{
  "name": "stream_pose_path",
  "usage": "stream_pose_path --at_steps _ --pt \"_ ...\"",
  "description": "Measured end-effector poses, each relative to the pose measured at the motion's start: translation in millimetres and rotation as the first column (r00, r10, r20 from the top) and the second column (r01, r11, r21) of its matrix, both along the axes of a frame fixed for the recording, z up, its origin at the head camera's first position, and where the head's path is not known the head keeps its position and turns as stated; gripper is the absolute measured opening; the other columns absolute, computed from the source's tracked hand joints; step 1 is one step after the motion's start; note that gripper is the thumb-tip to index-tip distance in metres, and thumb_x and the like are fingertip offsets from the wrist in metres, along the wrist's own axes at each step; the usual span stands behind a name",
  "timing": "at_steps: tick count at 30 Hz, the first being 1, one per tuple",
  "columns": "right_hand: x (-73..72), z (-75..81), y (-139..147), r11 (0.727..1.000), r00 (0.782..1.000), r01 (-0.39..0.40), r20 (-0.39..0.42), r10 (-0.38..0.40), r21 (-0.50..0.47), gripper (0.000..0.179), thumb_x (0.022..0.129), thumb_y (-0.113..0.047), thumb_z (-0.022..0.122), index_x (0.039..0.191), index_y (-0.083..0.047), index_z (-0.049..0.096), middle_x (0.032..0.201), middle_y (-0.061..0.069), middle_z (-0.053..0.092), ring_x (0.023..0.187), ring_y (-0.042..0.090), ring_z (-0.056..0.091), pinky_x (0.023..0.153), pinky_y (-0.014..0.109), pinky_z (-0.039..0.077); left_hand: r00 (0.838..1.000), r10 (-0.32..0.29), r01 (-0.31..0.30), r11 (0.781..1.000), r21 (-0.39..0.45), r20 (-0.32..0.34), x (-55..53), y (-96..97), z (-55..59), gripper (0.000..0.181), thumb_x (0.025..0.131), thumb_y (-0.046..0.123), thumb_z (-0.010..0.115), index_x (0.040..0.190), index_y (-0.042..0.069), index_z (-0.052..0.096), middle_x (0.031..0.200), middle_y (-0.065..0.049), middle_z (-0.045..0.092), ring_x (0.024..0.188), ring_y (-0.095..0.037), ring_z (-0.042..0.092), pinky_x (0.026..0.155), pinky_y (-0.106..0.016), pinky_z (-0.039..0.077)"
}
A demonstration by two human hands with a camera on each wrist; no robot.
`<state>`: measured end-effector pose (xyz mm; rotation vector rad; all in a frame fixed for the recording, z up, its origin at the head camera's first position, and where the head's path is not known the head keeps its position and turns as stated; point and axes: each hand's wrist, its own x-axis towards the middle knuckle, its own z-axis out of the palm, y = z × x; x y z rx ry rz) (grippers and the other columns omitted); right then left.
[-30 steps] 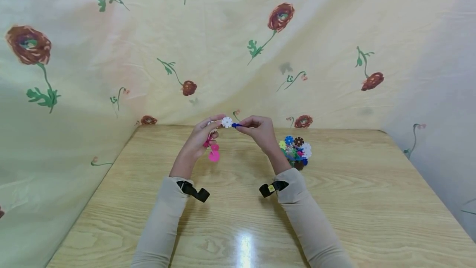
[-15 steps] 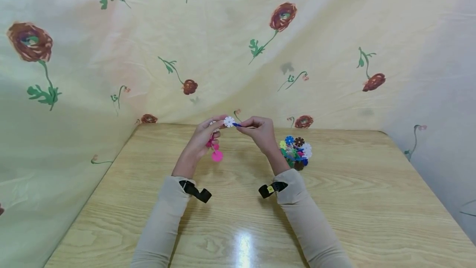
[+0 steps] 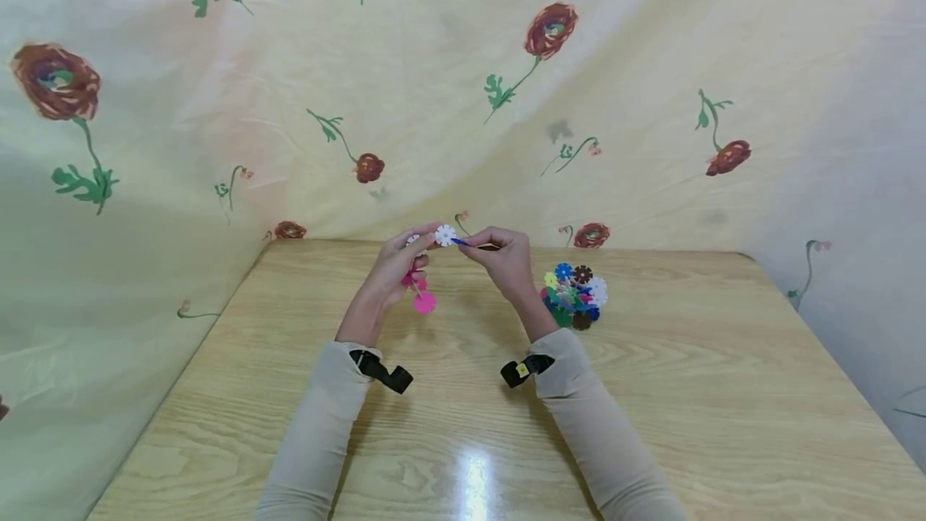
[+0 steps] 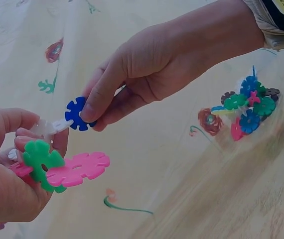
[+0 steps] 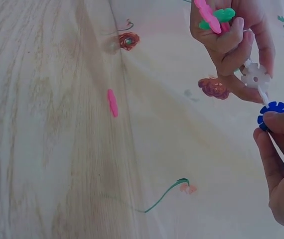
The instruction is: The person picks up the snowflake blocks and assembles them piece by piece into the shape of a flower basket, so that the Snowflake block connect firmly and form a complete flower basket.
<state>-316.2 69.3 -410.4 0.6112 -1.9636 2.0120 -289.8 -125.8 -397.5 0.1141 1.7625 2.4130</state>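
Observation:
My left hand (image 3: 394,264) holds a linked chain of notched plastic snowflake discs above the far part of the table. A white disc (image 3: 444,235) stands out at its fingertips. Lower in the same chain, a green disc (image 4: 42,162) and a pink disc (image 4: 84,168) hang out past the palm. Thumb and fingers of my right hand (image 3: 502,260) pinch a blue snowflake disc (image 4: 76,115). Its rim meets a white disc that is seen edge-on in the left wrist view. Part of the chain is hidden behind the left fingers.
A pile of mixed-colour discs (image 3: 576,296) lies on the wooden table (image 3: 694,392), just right of my right wrist. In the right wrist view, a lone pink piece (image 5: 112,103) shows against the tabletop. A flowered cloth (image 3: 434,87) hangs behind the table.
The white disc has shifted slightly right, and the blue disc has turned thinner to the view against its edge. The hanging pink disc has swung a little right. Both hands keep their hold.

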Motion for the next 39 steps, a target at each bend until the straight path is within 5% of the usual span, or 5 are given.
stream_pose_path --at_steps 9,16,29,34,39 --pt "-3.2 -0.4 2 1.0 0.998 -0.001 -0.063 0.002 0.002 0.01 0.084 0.003 0.08 0.084 0.011 0.075 0.088 0.027 0.074 0.074 0.006 0.073 0.071 0.023 0.061 1.0 -0.009 0.008 0.999 -0.039 -0.017 -0.2 3.4 2.1 0.037 0.105 0.025 0.058 0.14 0.013 0.06 0.093 0.005 0.058 0.053 -0.003 0.033 0.043 -0.017 0.027" --pt "-7.1 5.9 13 0.996 0.998 -0.07 0.002 0.07 0.052 0.018 0.084 -0.007 0.084 0.089 0.008 0.076 0.086 0.005 0.078 0.077 0.011 0.072 0.075 0.024 0.061 0.996 -0.087 0.087 0.996 -0.007 0.007 -0.3 4.8 3.9 0.025 0.105 0.021 0.056 0.13 0.021 0.059 0.105 0.001 0.06 0.061 -0.004 0.045 0.045 -0.015 0.034" --pt "-12.2 16.8 2 0.966 0.991 -0.117 0.096 0.097 0.23 0.013 0.089 -0.001 0.077 0.1 0.005 0.075 0.103 0.023 0.075 0.087 0.012 0.071 0.079 0.025 0.06 0.99 -0.108 0.114 0.991 -0.063 0.088 -1.6 -8.9 5.8 0.042 0.106 0.03 0.056 0.146 0.022 0.052 0.118 0.002 0.054 0.067 -0.005 0.044 0.048 -0.016 0.039" --pt "-18.5 13.7 -7 0.923 0.976 -0.183 0.175 0.129 0.34 0.028 0.089 0.001 0.076 0.117 0.005 0.07 0.107 0.024 0.073 0.09 0.017 0.071 0.082 0.028 0.061 0.996 -0.065 0.067 0.997 -0.047 0.054 -2.7 -21.9 9.6 0.042 0.106 0.028 0.056 0.147 0.021 0.052 0.114 0.001 0.057 0.064 -0.003 0.043 0.046 -0.015 0.036" --pt "-28.1 1.2 -17 0.812 0.942 -0.304 0.284 0.179 0.499 0.031 0.09 -0.001 0.075 0.119 0.007 0.069 0.105 0.021 0.074 0.091 0.02 0.072 0.082 0.029 0.06 0.999 -0.04 0.04 0.999 -0.012 0.032 -2.1 -32.6 13.1 0.039 0.107 0.027 0.053 0.146 0.021 0.051 0.112 0.004 0.06 0.061 -0.002 0.043 0.044 -0.013 0.033"
